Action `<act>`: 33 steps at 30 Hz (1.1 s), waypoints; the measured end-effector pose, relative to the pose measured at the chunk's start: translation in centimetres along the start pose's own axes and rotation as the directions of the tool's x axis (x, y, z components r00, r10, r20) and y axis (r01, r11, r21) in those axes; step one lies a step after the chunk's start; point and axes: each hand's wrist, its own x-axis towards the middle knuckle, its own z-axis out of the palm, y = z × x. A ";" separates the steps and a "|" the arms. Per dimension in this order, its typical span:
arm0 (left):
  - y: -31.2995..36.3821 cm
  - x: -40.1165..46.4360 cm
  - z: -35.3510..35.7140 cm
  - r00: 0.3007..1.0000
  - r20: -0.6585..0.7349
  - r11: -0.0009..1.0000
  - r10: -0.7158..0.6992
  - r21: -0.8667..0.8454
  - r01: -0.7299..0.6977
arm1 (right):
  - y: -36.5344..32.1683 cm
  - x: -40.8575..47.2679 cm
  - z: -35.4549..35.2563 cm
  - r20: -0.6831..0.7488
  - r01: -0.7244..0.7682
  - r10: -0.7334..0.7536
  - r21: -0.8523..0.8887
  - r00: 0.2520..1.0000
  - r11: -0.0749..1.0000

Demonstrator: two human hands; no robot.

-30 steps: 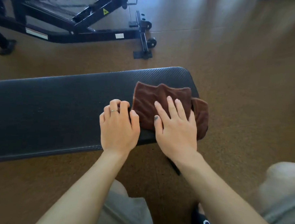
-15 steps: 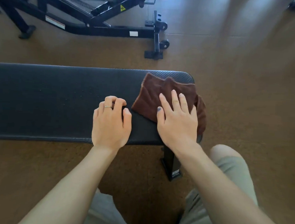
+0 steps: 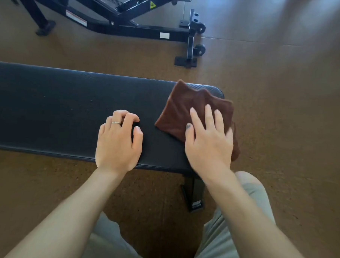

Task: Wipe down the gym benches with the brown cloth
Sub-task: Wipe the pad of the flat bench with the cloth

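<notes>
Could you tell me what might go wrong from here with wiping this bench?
The folded brown cloth overhangs the right end of the black padded bench, so an outward stroke by the flat right hand could push it off onto the brown floor. The curled left hand leans near the front edge and might slip off. The long stretch of pad to the left may be missed.
</notes>
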 end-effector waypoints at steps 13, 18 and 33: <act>0.3 0.1 -0.1 1.000 0.008 1.000 -0.013 0.011 0.013 | 1.3 5.3 0.1 0.005 -0.013 0.012 0.067 1.000 0.998; 0.5 0.1 -0.1 1.000 0.012 0.999 -0.024 0.033 0.023 | 1.5 -4.6 -0.2 0.011 0.023 -0.023 0.022 1.000 1.000; 0.3 0.0 0.0 0.999 0.018 0.999 -0.031 0.024 0.030 | 3.2 -3.2 -0.7 0.057 -0.153 0.144 0.246 0.988 0.957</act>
